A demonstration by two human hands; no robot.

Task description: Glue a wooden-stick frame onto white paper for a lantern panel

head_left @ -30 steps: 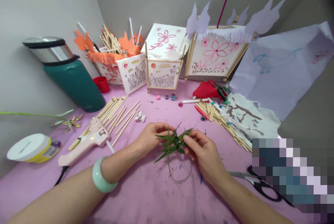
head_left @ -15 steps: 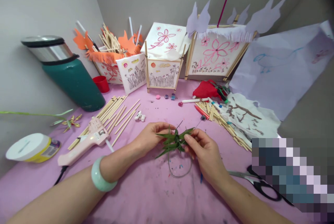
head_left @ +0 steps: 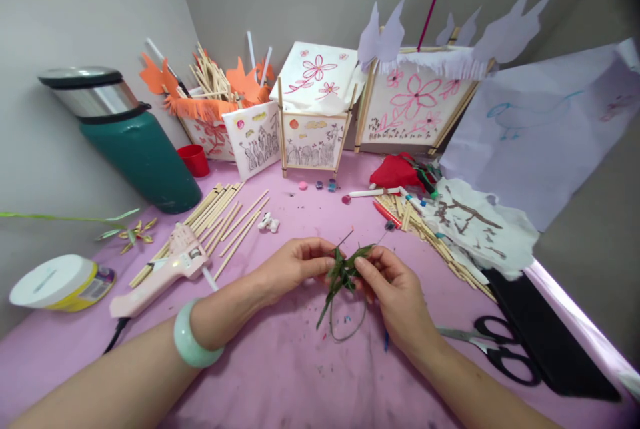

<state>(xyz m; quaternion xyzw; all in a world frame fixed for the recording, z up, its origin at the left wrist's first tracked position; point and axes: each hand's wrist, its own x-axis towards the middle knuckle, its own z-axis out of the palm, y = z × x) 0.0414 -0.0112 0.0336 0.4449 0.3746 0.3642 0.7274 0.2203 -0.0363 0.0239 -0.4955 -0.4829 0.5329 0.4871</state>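
Observation:
Between my hands is a knotted piece of green leaf blades (head_left: 342,277), held just above the pink tabletop. My left hand (head_left: 303,261) pinches its left side between thumb and fingers. On the other side, my right hand (head_left: 389,276) grips the leaf edge with thumb and forefinger. One long blade points down and to the left, and a thin grey-green strand (head_left: 350,332) loops below. A thin dark stem tip sticks up from the top. My fingers hide parts of the leaf.
Left are a pink glue gun (head_left: 165,269), wooden sticks (head_left: 235,229), a white-lidded tub (head_left: 55,282) and a leaning green bottle (head_left: 145,156). Black-handled scissors (head_left: 500,349) and a dark flat object (head_left: 550,342) lie right. Paper lanterns (head_left: 315,139) stand behind.
My left fingers have closed in on the left-hand blades, which were fanned out and are now drawn together and pointing downward. My right hand has hardly moved.

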